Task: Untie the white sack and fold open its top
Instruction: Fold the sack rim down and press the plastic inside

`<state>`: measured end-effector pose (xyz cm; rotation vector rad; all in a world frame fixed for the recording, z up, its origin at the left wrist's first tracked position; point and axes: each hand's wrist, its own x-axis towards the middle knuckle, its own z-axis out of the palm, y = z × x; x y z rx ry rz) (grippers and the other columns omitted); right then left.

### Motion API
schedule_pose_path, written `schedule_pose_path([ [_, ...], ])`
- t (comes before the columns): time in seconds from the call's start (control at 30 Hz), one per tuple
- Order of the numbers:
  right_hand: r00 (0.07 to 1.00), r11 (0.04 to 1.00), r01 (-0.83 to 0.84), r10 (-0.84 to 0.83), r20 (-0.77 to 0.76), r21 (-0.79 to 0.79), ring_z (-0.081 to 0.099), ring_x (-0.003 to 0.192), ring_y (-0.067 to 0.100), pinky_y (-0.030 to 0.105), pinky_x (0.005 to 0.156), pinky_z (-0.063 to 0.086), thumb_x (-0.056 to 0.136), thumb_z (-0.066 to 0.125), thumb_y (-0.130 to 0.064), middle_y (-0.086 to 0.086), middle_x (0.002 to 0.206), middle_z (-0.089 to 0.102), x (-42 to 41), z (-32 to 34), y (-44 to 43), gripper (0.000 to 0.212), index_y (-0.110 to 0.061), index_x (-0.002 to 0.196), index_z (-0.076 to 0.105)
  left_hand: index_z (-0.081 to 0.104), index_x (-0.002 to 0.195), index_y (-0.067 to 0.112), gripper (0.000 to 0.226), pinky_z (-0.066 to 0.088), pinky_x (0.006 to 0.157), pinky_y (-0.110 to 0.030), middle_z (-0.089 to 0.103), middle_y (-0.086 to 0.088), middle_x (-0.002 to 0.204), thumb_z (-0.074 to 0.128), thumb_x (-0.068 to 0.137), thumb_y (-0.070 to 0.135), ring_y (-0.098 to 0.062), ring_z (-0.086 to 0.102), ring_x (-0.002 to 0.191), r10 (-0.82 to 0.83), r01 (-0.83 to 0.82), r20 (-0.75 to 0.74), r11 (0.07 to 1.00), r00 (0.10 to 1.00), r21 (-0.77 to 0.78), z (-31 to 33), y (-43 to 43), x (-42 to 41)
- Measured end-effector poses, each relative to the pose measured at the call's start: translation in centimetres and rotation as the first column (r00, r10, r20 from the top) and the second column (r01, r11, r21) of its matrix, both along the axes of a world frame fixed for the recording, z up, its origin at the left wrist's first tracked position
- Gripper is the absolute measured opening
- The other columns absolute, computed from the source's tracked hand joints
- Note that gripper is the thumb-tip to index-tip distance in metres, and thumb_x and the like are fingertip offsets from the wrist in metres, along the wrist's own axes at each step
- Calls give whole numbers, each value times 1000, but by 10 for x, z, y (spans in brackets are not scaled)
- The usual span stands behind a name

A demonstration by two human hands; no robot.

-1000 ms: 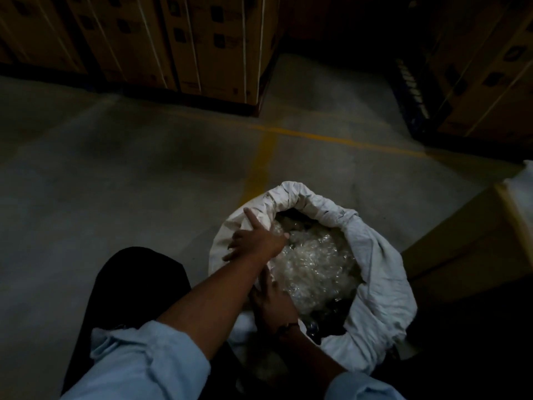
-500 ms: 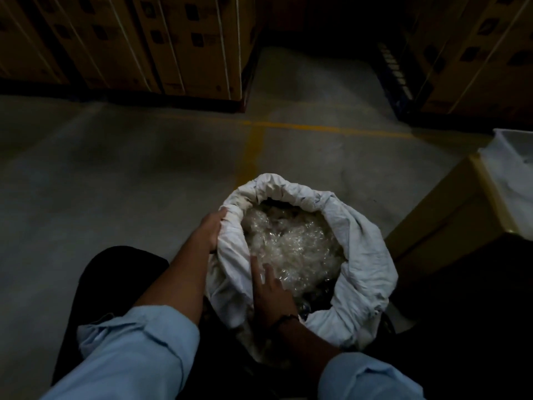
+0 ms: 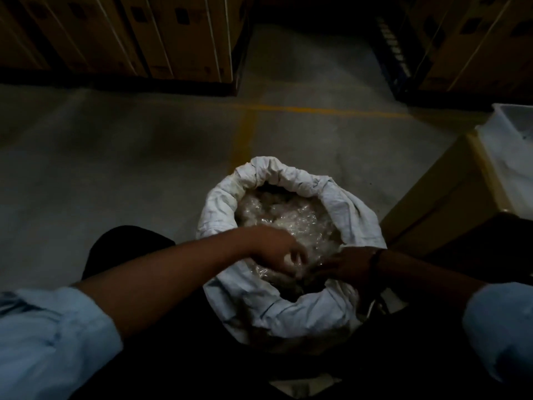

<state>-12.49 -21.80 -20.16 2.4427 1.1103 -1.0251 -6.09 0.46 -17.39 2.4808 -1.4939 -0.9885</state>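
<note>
The white sack (image 3: 291,310) stands on the concrete floor between my knees. Its top is open, with the rim rolled outward all the way round. Crumpled clear plastic (image 3: 291,217) fills the inside. My left hand (image 3: 275,254) reaches across the near part of the mouth, fingers curled down into the plastic and blurred by motion. My right hand (image 3: 344,264), with a dark band at the wrist, comes in from the right over the sack's rim, its fingertips almost meeting the left hand. What either hand grips is hidden in the dark.
Strapped cardboard cartons (image 3: 121,36) are stacked at the back left, and more cartons (image 3: 476,39) at the back right. A brown box (image 3: 441,197) with a white bin (image 3: 516,157) on it stands close on the right. Yellow lines (image 3: 245,134) mark the floor.
My left hand left the sack's left rim and swung over the mouth to the middle. My right hand shifted from the near inside edge to the right side of the opening.
</note>
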Motion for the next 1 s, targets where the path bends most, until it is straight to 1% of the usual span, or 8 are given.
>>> schedule_pose_path([
  [0.07,997,998,-23,28,78,-58,27,141,29,43,111,22,73,73,-55,4,160,20,0,-20,-2,100,-29,152,18,58,131,24,50,44,87,-27,68,1,121,67,90,50,-19,63,108,-57,78,-166,989,985,126,-25,4,-8],
  [0.2,977,994,89,-77,201,-56,32,137,31,45,110,18,67,75,-59,4,150,36,-2,-33,-9,98,-31,148,27,67,118,19,69,48,89,-30,71,-2,113,56,82,76,-22,65,100,88,-17,-174,928,981,372,-52,20,-10],
  [0.37,770,778,627,-628,115,50,52,123,32,42,107,40,71,77,-50,12,133,56,16,6,-52,63,-23,125,60,53,140,11,88,37,107,-34,50,-10,148,39,87,80,-27,49,133,468,-325,-137,768,873,552,-38,44,15],
  [0.43,738,743,669,-662,127,-12,49,125,36,46,107,39,77,73,-44,14,133,55,16,2,-56,53,-22,124,61,54,140,16,87,34,109,-32,49,-7,149,36,86,82,-25,48,134,462,-314,-176,791,869,526,-30,48,21],
  [0.57,750,766,643,-634,189,18,30,140,35,52,117,20,74,63,-62,11,150,37,13,-12,-30,81,-24,141,42,71,115,18,85,45,94,-31,68,-4,124,33,80,87,-21,63,106,303,-196,-161,859,939,474,-31,42,15],
  [0.67,887,886,461,-460,-41,41,20,144,22,47,120,11,56,68,-77,-6,155,28,19,17,-17,101,-40,144,33,72,103,24,60,48,82,-29,73,6,97,42,90,74,-10,64,84,237,-193,-138,942,962,274,-34,36,24],
  [0.8,765,656,633,-610,-205,410,33,137,13,30,115,24,79,71,-53,-5,149,39,24,26,-7,73,-31,142,42,71,113,27,53,52,84,-31,71,6,108,48,91,69,-10,65,94,298,-298,18,953,954,60,-24,23,36],
  [1.0,557,553,683,-817,148,477,50,127,29,42,106,40,71,65,-54,11,136,53,48,-2,-14,78,-17,136,46,73,111,18,41,54,85,-32,73,-2,103,65,89,52,-17,68,91,572,-577,82,815,816,52,-35,44,80],
])
